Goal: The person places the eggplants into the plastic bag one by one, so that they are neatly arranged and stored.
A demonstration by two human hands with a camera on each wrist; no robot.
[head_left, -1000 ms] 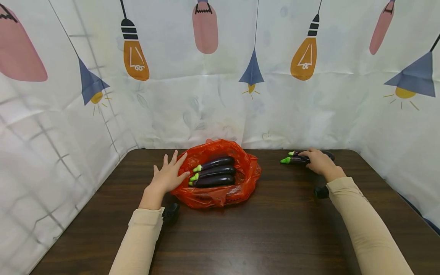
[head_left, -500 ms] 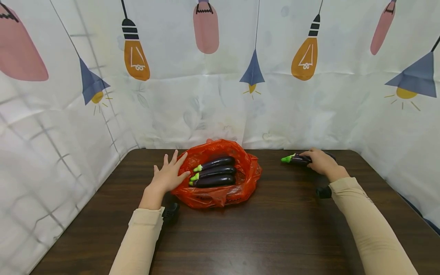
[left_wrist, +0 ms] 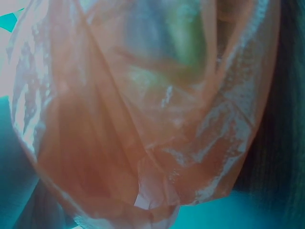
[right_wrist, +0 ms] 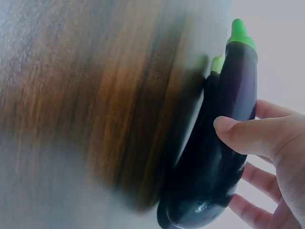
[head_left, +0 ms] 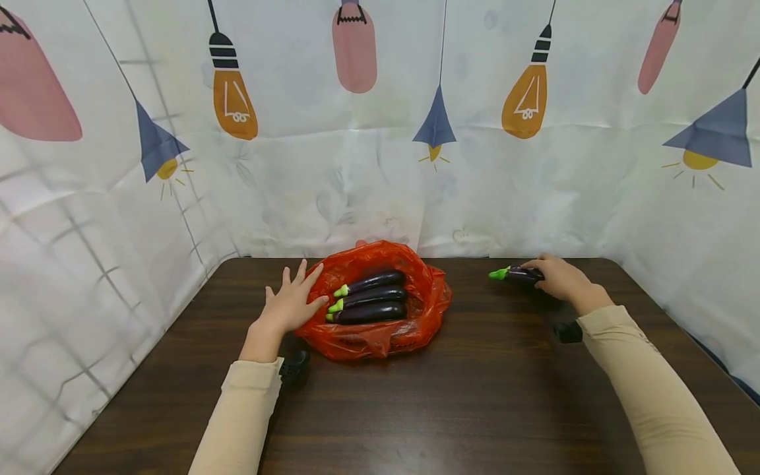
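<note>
At the table's back right, my right hand (head_left: pixel 561 278) grips a dark purple eggplant (head_left: pixel 524 275) with a bright green stem. In the right wrist view, thumb and fingers lie on opposite sides of that eggplant (right_wrist: pixel 228 124). A second eggplant (right_wrist: pixel 209 90) lies behind it, mostly hidden. My left hand (head_left: pixel 287 303) spreads its fingers at the left rim of a red plastic bag (head_left: pixel 380 340). Inside the bag lie three eggplants (head_left: pixel 371 297), stems to the left. Crinkled bag plastic (left_wrist: pixel 109 143) fills the left wrist view, and no fingers show there.
Both hands work over a dark wooden table (head_left: pixel 415 409). A white curtain (head_left: pixel 380 178) printed with lamps and bulbs hangs behind the table's back edge and along its sides. Black wrist devices (head_left: pixel 295 366) sit at both cuffs.
My right hand has shifted slightly right with its eggplant. The second eggplant beside it has dropped out of sight in the head view. The left hand and the bag stay put.
</note>
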